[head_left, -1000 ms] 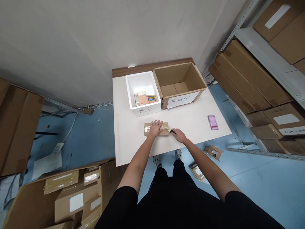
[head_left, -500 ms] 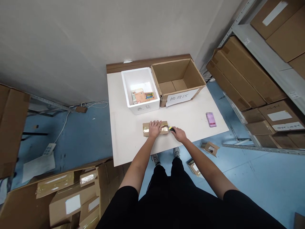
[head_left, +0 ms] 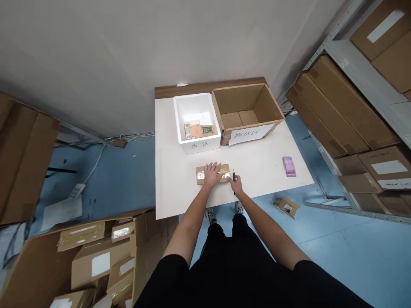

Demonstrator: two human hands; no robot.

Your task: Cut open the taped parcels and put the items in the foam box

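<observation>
A small cardboard parcel [head_left: 200, 176] with shiny tape across it lies near the front of the white table [head_left: 173, 188]. My left hand [head_left: 211, 174] rests flat on top of it with the fingers spread. At the parcel's right end is my right hand [head_left: 236, 185], closed around a black and yellow utility knife [head_left: 234, 176]. The knife now points toward the back of the table, and its tip is apart from the tape. Some of this hand's fingers touch or nearly touch the parcel's end.
Behind the parcel stand a white foam box [head_left: 201, 147] holding booklets and a large labelled cardboard box [head_left: 279, 115]. A blurred pink packet [head_left: 289, 167] lies at the table's right. A big carton [head_left: 41, 273] of parcels is at lower left; shelving [head_left: 349, 55] stands right.
My right hand has turned the knife from lying across the parcel's tape to pointing away from me. My left hand stays on the parcel. The whole view has shifted slightly.
</observation>
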